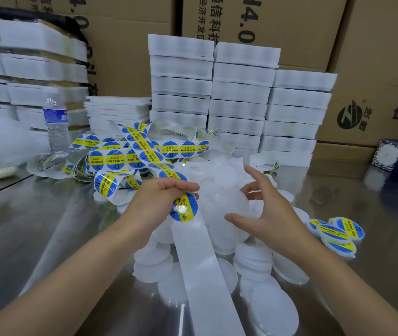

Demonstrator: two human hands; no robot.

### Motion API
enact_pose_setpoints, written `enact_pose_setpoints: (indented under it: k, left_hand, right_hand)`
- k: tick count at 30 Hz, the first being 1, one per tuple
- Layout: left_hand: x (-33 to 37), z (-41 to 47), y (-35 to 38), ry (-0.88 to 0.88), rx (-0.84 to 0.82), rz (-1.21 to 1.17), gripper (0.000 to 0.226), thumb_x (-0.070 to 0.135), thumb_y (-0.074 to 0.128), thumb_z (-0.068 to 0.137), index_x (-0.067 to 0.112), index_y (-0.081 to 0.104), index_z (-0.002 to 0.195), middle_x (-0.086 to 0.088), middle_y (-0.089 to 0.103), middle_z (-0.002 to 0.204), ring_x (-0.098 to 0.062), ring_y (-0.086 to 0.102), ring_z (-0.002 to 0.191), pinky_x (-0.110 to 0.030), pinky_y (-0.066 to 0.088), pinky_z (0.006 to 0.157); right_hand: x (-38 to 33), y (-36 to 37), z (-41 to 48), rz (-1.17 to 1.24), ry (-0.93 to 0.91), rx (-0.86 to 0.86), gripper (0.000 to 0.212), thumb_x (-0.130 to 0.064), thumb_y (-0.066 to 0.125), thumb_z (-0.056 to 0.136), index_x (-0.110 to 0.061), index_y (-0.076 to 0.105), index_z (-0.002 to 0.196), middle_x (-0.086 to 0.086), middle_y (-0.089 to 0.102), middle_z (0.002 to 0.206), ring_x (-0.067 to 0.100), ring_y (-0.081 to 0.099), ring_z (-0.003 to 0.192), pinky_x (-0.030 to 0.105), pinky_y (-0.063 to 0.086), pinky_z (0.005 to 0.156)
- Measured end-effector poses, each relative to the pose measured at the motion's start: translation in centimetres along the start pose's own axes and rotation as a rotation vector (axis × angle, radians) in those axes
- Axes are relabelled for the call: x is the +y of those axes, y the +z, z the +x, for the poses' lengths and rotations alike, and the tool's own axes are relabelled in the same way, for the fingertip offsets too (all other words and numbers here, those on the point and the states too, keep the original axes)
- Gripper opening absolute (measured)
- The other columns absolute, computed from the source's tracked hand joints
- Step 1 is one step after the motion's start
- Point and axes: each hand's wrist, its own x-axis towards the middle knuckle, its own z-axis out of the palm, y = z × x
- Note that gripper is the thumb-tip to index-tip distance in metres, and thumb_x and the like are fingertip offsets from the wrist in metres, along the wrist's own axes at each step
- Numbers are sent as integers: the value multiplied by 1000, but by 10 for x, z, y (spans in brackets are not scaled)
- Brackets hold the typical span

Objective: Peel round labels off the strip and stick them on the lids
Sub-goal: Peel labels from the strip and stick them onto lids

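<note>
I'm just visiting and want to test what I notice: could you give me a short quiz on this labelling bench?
1. True or false: the left hand pinches a round label.
2. The finished labelled lids lie to the person's: A, left; B, right; C, nowhere in view.
3. Fill in: the labels on the strip are yellow and ____.
Key: 1 true; 2 B; 3 blue.

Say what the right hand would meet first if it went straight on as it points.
Probably the translucent lid, just ahead of the right hand; whether its fingers already touch it is unclear.
</note>
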Motion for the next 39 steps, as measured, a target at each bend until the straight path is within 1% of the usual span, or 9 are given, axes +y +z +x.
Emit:
enact_pose_setpoints:
  k: [5, 8, 11, 15, 19, 22, 26, 31, 39]
  left_hand:
    - [-3, -3, 3, -9, -43, 122, 15, 25, 65, 83, 20, 79, 80, -7, 75, 83, -9, 66, 72, -11, 48, 66]
    - [-3, -6, 4, -9, -114, 202, 31, 48, 70, 71, 18, 77, 79, -13, 72, 83, -8, 58, 70, -8, 43, 60]
    - [-1, -10, 5, 23, -163, 229, 35, 60, 70, 54, 30, 78, 71, -3, 75, 80, -2, 62, 73, -12, 46, 69]
    - [0, -11, 6, 40, -198, 210, 6, 37, 77, 67, 33, 77, 63, 11, 74, 75, 7, 64, 68, -3, 45, 62]
    - [-1, -10, 6, 23, -194, 176, 17, 24, 74, 77, 28, 77, 61, 10, 71, 66, 5, 62, 62, -5, 45, 59]
    - [0, -9, 5, 12, -213, 138, 15, 27, 70, 80, 27, 78, 67, 4, 75, 74, -3, 65, 68, -16, 50, 69]
    - [-1, -7, 6, 0, -169, 91, 17, 25, 69, 82, 25, 77, 68, 3, 76, 78, -6, 66, 70, -29, 52, 79]
    - [-1, -6, 7, 6, -131, 70, 13, 25, 70, 81, 18, 76, 73, -2, 76, 82, -9, 66, 71, -32, 51, 80]
    - [0, -7, 6, 15, -137, 66, 14, 25, 67, 83, 20, 77, 74, 0, 76, 78, -5, 65, 67, -22, 50, 70]
  right_hand:
    - [-20, 4, -7, 24, -137, 70, 90, -46, 77, 62, -70, 14, 123, -30, 46, 108, -6, 50, 100, 8, 40, 77]
    - [-28, 8, -11, -53, -237, 95, 91, -48, 74, 64, -67, 12, 128, -29, 46, 109, -4, 48, 101, 19, 38, 87]
    - [-32, 11, -13, -146, -325, 134, 89, -43, 73, 64, -57, 18, 133, -23, 48, 106, -5, 46, 98, 27, 38, 88]
    - [-33, 14, -15, -197, -396, 173, 90, -37, 74, 64, -35, 24, 139, -13, 50, 107, -1, 47, 98, 33, 42, 86]
    - [-37, 14, -16, -169, -420, 204, 84, -37, 76, 64, -38, 32, 136, -16, 49, 111, 2, 47, 105, 30, 40, 89]
    - [-45, 10, -17, 64, -322, 256, 61, -44, 72, 67, -47, 45, 122, -15, 49, 115, 4, 49, 110, 17, 37, 94]
    - [-53, 2, -13, 571, -38, 337, 15, -37, 65, 70, -30, 69, 82, -10, 63, 92, 2, 57, 81, 17, 43, 77]
    - [-48, -4, -3, 850, 409, 295, 36, -39, 57, 83, -27, 69, 51, -9, 63, 65, 4, 54, 56, 29, 45, 68]
    - [-47, 0, -4, 748, 480, 197, 42, -40, 50, 87, -35, 70, 50, -11, 65, 63, 9, 52, 61, 29, 45, 70]
